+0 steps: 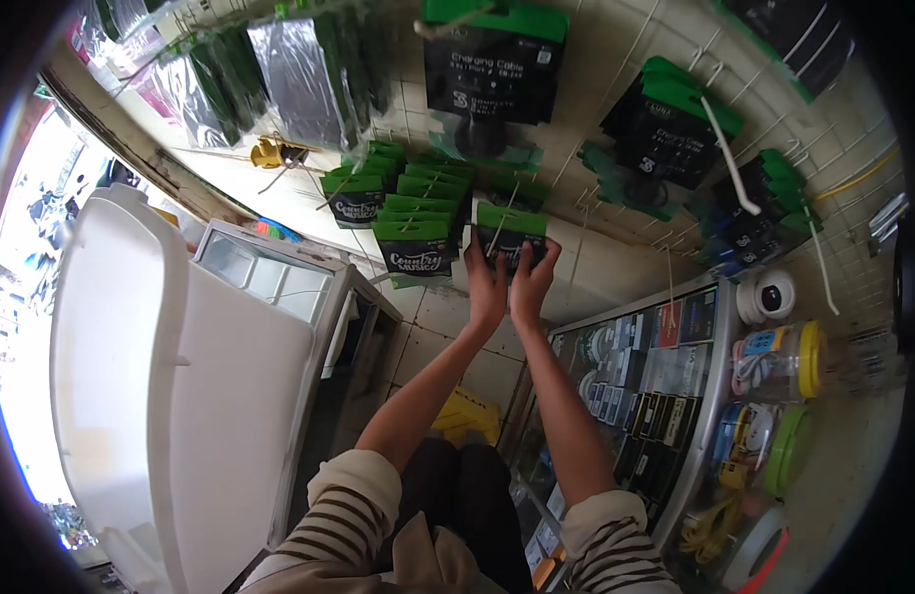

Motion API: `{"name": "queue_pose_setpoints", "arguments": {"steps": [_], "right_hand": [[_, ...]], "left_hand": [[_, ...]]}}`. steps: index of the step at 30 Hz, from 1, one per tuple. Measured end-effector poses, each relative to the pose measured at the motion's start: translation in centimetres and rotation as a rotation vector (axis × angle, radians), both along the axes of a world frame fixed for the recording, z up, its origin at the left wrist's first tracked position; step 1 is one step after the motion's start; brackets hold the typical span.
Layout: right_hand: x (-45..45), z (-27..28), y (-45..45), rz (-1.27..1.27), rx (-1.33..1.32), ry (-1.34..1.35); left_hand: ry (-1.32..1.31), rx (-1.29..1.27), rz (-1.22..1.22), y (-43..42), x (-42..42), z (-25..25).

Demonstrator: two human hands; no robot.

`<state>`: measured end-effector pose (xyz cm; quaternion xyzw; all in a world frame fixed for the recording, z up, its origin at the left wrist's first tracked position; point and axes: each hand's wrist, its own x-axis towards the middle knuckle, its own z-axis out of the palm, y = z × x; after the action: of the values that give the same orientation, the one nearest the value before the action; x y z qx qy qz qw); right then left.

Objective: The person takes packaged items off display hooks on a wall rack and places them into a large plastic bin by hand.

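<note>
Both my hands are raised to a wire rack on the wall. Between them is a black packet with a green top (499, 216), hanging at a hook. My left hand (485, 287) grips its left side, and my right hand (530, 285) holds its right side, fingers across the front. Part of its lettering is covered by my fingers. Just left hang similar "Country Music" packets (414, 255) in rows on hooks. Above my hands are larger black and green charging cable packets (494, 74).
A white chest with a raised lid (230, 396) stands at left. At right is a glass display case (665, 346) of small boxes, with jars (774, 361) on top. Bare hook ends (730, 158) stick out at upper right. A yellow item (467, 416) lies low between my arms.
</note>
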<state>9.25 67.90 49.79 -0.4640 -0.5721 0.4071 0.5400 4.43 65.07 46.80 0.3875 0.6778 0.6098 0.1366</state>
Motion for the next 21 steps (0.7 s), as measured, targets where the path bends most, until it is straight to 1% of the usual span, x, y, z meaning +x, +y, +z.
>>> {"name": "queue_pose_setpoints", "arguments": {"steps": [3,5,9,10,13,16,18,19,20,21], "right_hand": [[0.6,1.6,-2.0,0.025,0.003,-0.052],[0.9,2.6,-3.4,0.011,0.060,-0.172],[1.6,4.9,-6.3,0.025,0.004,-0.232],[1.7,5.6,-7.1,0.039,0.006,-0.226],[2.0,8.3,-9.6,0.099,-0.096,-0.215],[1.7,12.3,-11.7,0.139,-0.077,-0.225],[1.1,15.6,-12.5,0.221,-0.121,-0.179],[1.1,17.0,-13.4,0.272,-0.170,-0.140],[0.7,18.1,-13.9,0.299,-0.164,-0.140],[0.1,19.1,-14.2,0.353,-0.159,-0.072]], "left_hand": [[-0.058,-0.027,0.040,-2.4,0.7,2.0],[-0.098,-0.051,0.043,-4.1,1.1,3.5],[-0.151,-0.116,0.075,-7.6,1.9,7.8],[-0.147,-0.114,0.089,-8.6,2.2,8.8],[-0.172,-0.138,0.143,-11.4,2.6,11.5],[-0.193,-0.146,0.199,-13.6,2.3,14.9],[-0.004,-0.133,0.288,-15.3,2.0,17.2],[-0.009,-0.146,0.315,-16.6,2.0,18.7],[-0.006,-0.147,0.331,-17.2,1.5,20.3],[-0.002,-0.141,0.346,-17.5,0.9,21.9]]}}
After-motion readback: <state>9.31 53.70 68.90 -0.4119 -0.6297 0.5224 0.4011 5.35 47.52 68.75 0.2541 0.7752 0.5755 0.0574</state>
